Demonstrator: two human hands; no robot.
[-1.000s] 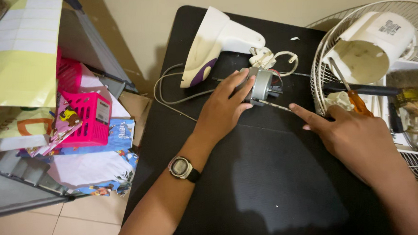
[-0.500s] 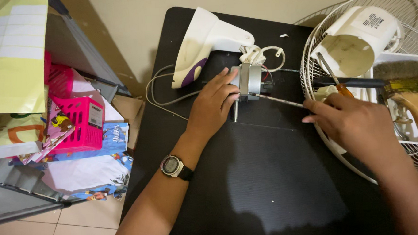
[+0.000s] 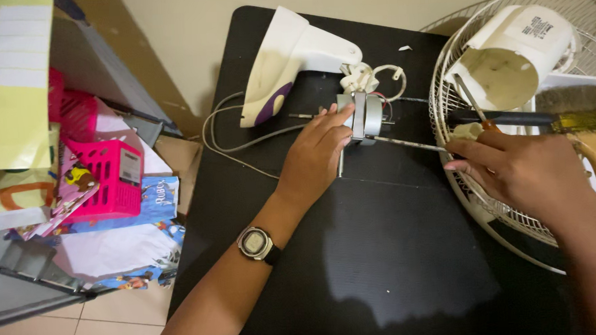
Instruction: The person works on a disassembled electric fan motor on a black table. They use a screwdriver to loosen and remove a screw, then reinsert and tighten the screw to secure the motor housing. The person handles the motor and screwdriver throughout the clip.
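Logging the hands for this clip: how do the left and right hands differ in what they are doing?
The left hand wears a wristwatch and presses on the small grey metal motor; the right hand is bare-wristed and grips a thin metal rod. The left lies over the black table, the right over the white wire fan guard. Both are bare.

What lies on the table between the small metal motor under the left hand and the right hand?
In the head view, a thin metal rod spans that stretch, running from the motor to the right hand above bare black table.
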